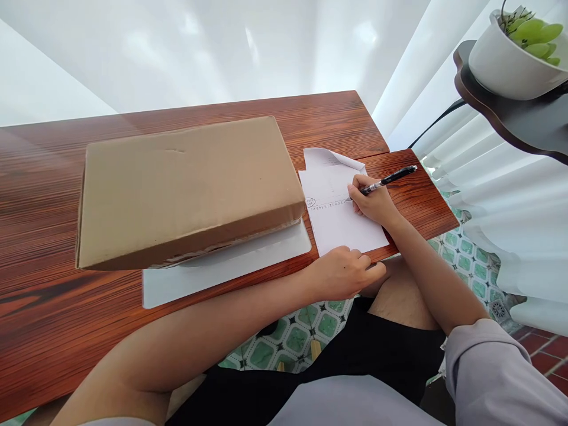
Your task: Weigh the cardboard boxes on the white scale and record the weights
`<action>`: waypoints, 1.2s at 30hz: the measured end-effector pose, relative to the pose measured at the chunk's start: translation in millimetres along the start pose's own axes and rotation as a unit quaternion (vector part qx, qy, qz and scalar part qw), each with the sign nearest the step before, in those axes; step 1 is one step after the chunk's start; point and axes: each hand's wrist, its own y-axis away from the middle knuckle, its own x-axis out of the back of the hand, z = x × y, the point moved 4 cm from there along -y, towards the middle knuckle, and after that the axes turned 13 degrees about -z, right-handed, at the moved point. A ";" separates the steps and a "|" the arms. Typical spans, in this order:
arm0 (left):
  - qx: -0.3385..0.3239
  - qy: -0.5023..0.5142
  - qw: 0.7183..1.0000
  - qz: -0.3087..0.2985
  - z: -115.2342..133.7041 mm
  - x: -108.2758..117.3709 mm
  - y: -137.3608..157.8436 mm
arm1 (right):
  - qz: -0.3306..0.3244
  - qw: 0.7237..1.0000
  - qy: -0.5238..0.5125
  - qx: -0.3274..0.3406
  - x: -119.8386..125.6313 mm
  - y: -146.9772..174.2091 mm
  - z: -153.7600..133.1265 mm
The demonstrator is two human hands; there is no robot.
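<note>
My right hand (370,198) is closed around a black pen (390,176), its tip touching a white sheet of paper (346,231). Along the middle of that sheet runs a row of small handwritten marks, with a circled note at the left end. My left hand (344,271) rests palm down at the sheet's near edge, beside the table's front edge. Its fingers are loosely bent and slightly apart, with nothing visible in them; the fingertips are partly hidden. Above the sheet, another page (326,158) is folded back with a curled edge.
A large brown cardboard box (190,183) lies left of the paper, on top of a white flat board (231,269). Both are on the reddish wooden table (328,121). At the upper right, a white plant pot (510,65) stands on a dark shelf (483,106). White curtains (222,47) hang behind.
</note>
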 end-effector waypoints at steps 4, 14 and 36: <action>-0.001 0.002 1.000 0.003 0.1 -0.5 0.2 | -0.007 1.000 0.001 -0.008 0.7 1.4 -0.2; -0.001 0.001 1.000 -0.001 1.2 -2.4 -0.6 | 0.029 0.997 -0.071 0.005 9.8 1.9 1.6; 0.001 -0.040 0.999 0.011 5.6 -7.5 -7.3 | -0.016 0.821 0.554 0.137 -0.4 9.1 -14.0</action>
